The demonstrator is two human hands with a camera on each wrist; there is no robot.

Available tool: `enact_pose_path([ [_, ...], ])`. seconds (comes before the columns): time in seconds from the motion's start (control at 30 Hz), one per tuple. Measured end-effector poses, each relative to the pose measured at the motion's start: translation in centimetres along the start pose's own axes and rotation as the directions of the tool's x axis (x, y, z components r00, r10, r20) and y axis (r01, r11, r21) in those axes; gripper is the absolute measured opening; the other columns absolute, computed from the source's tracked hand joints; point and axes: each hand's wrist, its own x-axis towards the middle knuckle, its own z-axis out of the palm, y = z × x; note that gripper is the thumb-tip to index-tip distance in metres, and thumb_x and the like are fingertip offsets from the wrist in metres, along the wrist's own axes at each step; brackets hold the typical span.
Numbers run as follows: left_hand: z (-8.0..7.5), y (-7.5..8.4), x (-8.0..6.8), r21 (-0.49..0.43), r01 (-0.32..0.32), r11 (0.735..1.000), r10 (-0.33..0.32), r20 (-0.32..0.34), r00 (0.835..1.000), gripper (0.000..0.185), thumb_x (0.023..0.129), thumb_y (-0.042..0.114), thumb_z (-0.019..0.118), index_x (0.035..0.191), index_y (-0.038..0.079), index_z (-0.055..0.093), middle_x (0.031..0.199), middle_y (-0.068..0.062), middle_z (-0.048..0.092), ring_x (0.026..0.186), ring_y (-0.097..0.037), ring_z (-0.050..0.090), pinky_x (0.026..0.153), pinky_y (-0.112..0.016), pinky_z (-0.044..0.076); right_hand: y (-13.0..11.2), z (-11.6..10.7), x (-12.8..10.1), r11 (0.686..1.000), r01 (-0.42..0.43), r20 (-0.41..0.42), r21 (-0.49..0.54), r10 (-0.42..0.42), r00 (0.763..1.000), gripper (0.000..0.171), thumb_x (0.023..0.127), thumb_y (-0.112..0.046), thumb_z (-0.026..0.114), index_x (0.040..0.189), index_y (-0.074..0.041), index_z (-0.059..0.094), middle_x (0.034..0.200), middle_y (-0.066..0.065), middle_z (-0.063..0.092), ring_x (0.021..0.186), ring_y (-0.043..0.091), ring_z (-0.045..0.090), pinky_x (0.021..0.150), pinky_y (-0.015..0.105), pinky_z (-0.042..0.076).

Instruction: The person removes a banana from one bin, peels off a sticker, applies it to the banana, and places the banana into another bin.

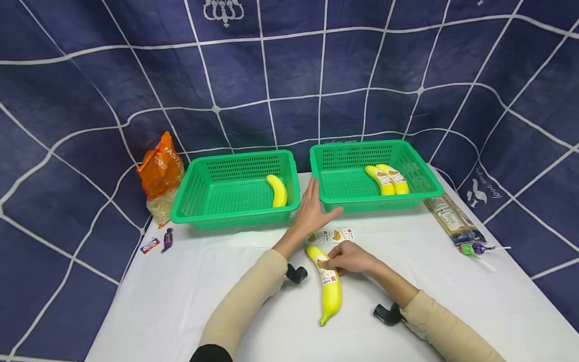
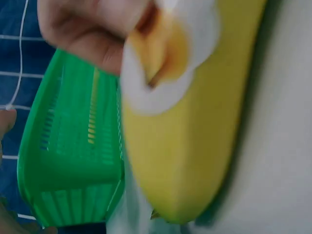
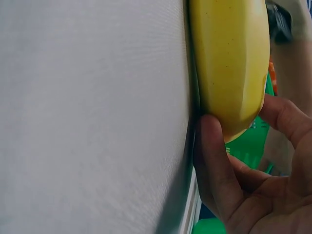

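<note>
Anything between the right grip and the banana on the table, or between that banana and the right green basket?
Nothing visible separates the right grip from the banana; they touch. Toward the right green basket, a sticker strip lies flat, the left grip is by the near-left corner, and the basket's near wall rises.

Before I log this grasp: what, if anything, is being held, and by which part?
The right hand holds the nearest banana by its far half, at the sticker; the left hand holds nothing.
</note>
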Motion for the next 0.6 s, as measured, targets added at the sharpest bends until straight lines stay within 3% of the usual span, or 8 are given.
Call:
enact_pose_path([
  [0.23, 0.5, -0.4, 3.1, -0.042, 0.106, 0.993, -0.105, 0.038, 0.994, 0.105, 0.088, 0.061, 0.057, 0.157, 0.009, -0.001, 0.166, -0.007, -0.007, 0.153, -0.029, 0.006, 0.122, -0.052, 0.019, 0.2, 0.0, -0.3, 1.0, -0.002, 0.004, -0.013, 0.002, 1.0, 0.026, 0.08, -0.03, 0.078, 0.082, -0.005, 0.075, 0.068, -0.002, 0.069, 0.057, 0.01, 0.059, 0.057, 0.024, 0.054],
  [0.5, 1.1, -0.4, 4.6, 0.012, 0.142, 0.99, -0.143, 0.074, 0.987, 0.109, 0.085, 0.068, 0.056, 0.158, 0.011, -0.002, 0.166, -0.004, -0.011, 0.152, -0.027, 0.013, 0.115, -0.051, 0.035, 0.4, 0.0, -0.5, 0.999, 0.025, 0.02, -0.021, -0.025, 1.0, 0.023, 0.081, -0.029, 0.076, 0.081, -0.005, 0.075, 0.064, -0.005, 0.065, 0.055, 0.009, 0.053, 0.055, 0.022, 0.048],
  [0.6, 1.2, -0.3, 4.7, -0.009, 0.162, 0.987, -0.161, 0.088, 0.983, 0.111, 0.084, 0.068, 0.057, 0.157, 0.01, -0.003, 0.165, -0.003, -0.014, 0.151, -0.027, 0.017, 0.114, -0.049, 0.037, 0.3, -0.1, -0.6, 1.0, 0.019, 0.013, -0.021, -0.018, 1.0, 0.023, 0.081, -0.028, 0.077, 0.081, -0.005, 0.075, 0.064, -0.005, 0.064, 0.055, 0.009, 0.052, 0.055, 0.023, 0.047],
])
